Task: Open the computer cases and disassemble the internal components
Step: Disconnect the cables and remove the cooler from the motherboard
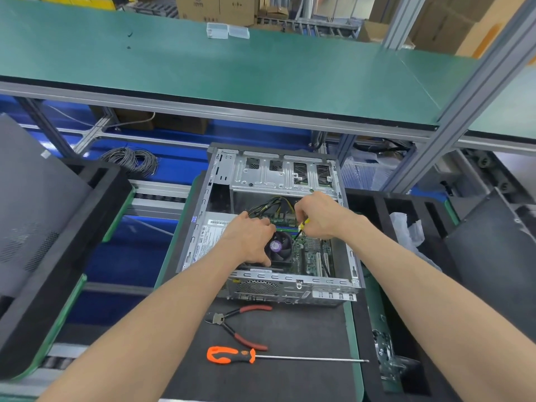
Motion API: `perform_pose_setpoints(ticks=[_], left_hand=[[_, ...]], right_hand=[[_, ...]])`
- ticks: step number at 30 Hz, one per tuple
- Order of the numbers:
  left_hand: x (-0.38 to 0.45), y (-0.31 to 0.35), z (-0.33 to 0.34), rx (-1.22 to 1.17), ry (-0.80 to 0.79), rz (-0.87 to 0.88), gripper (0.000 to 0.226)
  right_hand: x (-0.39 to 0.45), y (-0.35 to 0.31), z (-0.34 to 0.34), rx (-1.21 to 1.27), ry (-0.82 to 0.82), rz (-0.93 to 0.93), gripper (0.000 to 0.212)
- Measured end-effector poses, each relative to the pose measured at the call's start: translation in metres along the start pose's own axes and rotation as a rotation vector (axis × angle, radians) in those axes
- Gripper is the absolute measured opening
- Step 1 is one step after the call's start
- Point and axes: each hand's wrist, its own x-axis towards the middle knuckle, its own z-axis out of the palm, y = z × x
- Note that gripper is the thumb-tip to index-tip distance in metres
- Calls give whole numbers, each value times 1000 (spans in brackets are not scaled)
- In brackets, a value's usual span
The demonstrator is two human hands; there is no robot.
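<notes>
Fingers of the right hand [316, 216] are curled tight around a small screwdriver [301, 229] with a yellow and black handle, and its tip points down at the green board [311, 252] inside the computer case [272, 227]. The left hand [251, 242] rests on the round black fan [279, 247], with its fingers spread along the fan's far side and its thumb near the fan's close edge; it is not squeezed shut. The fan has a purple sticker in the middle. Yellow and black wires [272, 206] sit behind the hands, and a silver box with a label [208, 236] lies just left of the fan. The case lies open on its side on a dark mat [290, 378]. On the mat in front of the case lie red-handled cutters [237, 324] and a long orange-handled screwdriver [232, 355], close to each other. A green shelf [232, 71] runs above, with a clear plastic box [227, 31] on it. A coil of grey cable [132, 161] sits far to the left.
</notes>
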Motion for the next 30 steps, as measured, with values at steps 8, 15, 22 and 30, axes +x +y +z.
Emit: perform_pose_setpoints(ticks=[8,15,22,30], left_hand=[[15,13,2,-72,-67,-8,84],[25,12,7,-263,-125,-40,73],[29,11,8,-291,-132,-35,67],[29,14,10,-299,-151,-58,70]], right_hand=[[10,-14,-1,-14,7,23,20],[4,-4,4,47,69,-43,5],[4,-13,0,9,28,19,21],[0,-4,1,50,73,75,33]])
